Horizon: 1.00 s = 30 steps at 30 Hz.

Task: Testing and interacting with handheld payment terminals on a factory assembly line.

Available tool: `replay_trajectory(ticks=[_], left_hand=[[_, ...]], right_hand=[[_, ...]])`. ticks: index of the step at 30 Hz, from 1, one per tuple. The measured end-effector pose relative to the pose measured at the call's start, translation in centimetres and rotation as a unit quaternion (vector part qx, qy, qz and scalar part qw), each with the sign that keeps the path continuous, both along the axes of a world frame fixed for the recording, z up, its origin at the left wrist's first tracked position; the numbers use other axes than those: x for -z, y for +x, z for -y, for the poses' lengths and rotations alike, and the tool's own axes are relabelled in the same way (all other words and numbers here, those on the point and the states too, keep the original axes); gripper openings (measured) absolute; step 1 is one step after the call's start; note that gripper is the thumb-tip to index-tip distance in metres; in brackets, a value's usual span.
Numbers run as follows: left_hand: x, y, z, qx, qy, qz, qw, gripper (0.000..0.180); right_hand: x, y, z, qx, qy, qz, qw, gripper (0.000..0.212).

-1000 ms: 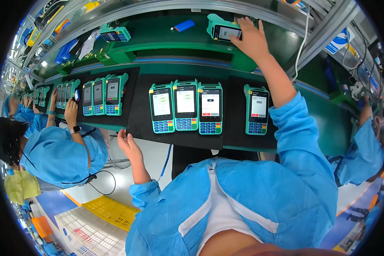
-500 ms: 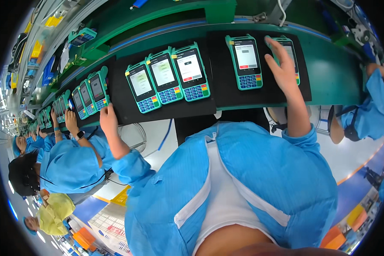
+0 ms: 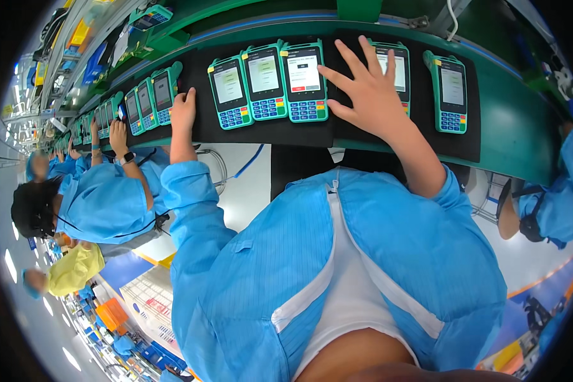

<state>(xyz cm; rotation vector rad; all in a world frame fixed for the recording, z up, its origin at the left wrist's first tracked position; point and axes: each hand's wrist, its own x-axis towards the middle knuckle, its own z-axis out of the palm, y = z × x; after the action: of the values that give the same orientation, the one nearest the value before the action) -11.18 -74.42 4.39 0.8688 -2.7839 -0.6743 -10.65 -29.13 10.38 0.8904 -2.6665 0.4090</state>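
Three teal card payment terminals, the left one (image 3: 232, 95), the middle one (image 3: 263, 83) and the right one (image 3: 304, 79), lie side by side on a black mat (image 3: 261, 137). Their screens are lit. My right hand (image 3: 375, 99) is open with fingers spread, above the mat and partly over another terminal (image 3: 401, 73). One of its fingertips is at the right edge of the three; contact is unclear. Farther right lies one more lit terminal (image 3: 451, 95). My left hand (image 3: 183, 108) is closed at the mat, left of the three, with nothing visible in it.
To the left, more terminals (image 3: 163, 95) stand in a row along the green bench (image 3: 500, 108). A co-worker's hand (image 3: 118, 137) is beside them. Another person in blue (image 3: 554, 165) is at the far right. A green ledge (image 3: 261, 16) runs behind the mat.
My right hand has moved left, off the rightmost terminal and over the neighbouring one, fingers spreading. My left hand has shifted away from the left row of terminals. The view has turned somewhat.
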Motion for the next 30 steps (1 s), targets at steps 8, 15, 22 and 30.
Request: replay_trajectory(ticks=[8,15,22,30], left_hand=[[0.8,1.0,-2.9,-0.057,-0.093,-0.003,0.994,0.06],[0.4,1.1,-4.2,-0.095,-0.127,0.023,0.987,0.058],[2.0,0.7,-4.2,-0.06,-0.127,0.002,0.99,0.055],[3.5,0.6,-4.1,-0.042,-0.13,0.009,0.991,0.055]], right_hand=[[0.9,-1.7,3.4,0.042,0.072,0.02,0.996,0.06],[1.4,-0.8,2.6,0.03,0.005,0.009,0.999,0.058],[1.9,1.5,2.7,0.023,-0.138,0.125,0.982,0.066],[2.1,3.1,-1.3,0.127,-0.191,-0.052,0.972,0.06]])
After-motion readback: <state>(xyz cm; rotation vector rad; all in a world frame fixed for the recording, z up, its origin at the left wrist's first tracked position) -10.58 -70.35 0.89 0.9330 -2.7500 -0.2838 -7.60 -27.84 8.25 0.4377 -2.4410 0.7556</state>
